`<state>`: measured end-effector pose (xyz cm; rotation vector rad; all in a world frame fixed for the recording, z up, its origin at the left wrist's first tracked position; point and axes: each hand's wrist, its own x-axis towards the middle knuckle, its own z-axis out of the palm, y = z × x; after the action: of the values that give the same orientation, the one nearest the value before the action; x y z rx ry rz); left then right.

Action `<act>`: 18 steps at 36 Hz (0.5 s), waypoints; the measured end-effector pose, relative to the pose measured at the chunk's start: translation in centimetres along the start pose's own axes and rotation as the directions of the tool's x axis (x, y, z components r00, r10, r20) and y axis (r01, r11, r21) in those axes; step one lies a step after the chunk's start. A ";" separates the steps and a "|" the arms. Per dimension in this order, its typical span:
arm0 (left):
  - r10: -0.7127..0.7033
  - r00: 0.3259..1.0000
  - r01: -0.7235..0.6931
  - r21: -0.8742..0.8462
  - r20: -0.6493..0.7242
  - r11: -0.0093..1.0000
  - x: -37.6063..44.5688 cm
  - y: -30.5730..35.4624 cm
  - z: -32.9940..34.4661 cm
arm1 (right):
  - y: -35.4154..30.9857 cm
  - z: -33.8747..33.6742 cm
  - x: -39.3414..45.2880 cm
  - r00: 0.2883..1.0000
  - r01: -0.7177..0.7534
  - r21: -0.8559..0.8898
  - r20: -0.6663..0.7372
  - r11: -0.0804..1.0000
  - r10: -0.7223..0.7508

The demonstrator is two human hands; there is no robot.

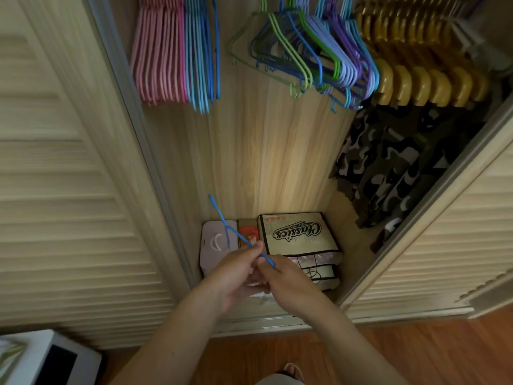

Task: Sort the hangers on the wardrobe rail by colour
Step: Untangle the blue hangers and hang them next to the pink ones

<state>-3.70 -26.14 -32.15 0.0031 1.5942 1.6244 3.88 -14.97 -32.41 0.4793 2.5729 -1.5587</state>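
A blue hanger (226,227) is held low in front of the wardrobe, seen nearly edge-on. My left hand (236,276) pinches it from the left and my right hand (288,282) grips it from the right. Up on the rail hang a tight group of pink hangers (158,56), then light blue and blue hangers (201,56) beside them. After a gap comes a mixed bunch of green, blue, lilac and purple hangers (311,51). Yellow-brown wooden hangers (416,65) fill the right end.
Louvred doors (69,190) flank the opening on both sides. On the wardrobe floor stand a "Classics" box (297,234) and a lilac case (216,245). A camouflage garment (388,168) hangs at the right. A white object (41,359) sits bottom left on the wooden floor.
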 end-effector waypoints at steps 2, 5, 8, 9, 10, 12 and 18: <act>0.067 0.996 -0.055 0.206 -0.051 0.977 0.1 0.5 -0.5 | 0.2 0.1 0.1 0.997 -0.032 0.118 -0.072 0.993 0.041; 0.343 0.927 -0.240 0.466 -0.150 0.851 0.2 2.6 -1.6 | -0.7 -1.1 0.7 0.985 -0.031 0.131 -0.165 0.991 0.053; 0.678 0.709 -0.435 0.636 -0.194 0.637 -1.1 7.2 -2.9 | -2.5 -3.2 1.7 0.962 0.014 0.109 -0.272 0.994 0.017; 0.774 0.603 -0.492 0.676 -0.190 0.549 -1.8 9.1 -3.3 | -3.4 -4.0 2.0 0.950 0.048 0.098 -0.311 0.994 -0.015; 0.859 0.482 -0.544 0.710 -0.173 0.448 -2.5 10.9 -3.8 | -4.4 -4.8 2.2 0.939 0.083 0.086 -0.340 0.993 -0.049; 0.963 0.249 -0.589 0.774 -0.099 0.232 -4.2 14.9 -4.7 | -6.6 -6.3 2.6 0.908 0.161 0.073 -0.402 0.984 -0.118; 0.951 -0.195 -0.221 0.934 0.240 -0.282 -8.7 25.1 -6.7 | -13.0 -9.4 4.8 0.802 0.370 0.071 -0.527 0.926 -0.280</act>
<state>-15.26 -32.37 -8.05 1.6852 3.5894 1.3355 -3.93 -11.25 -18.14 0.5477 3.0615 -2.0142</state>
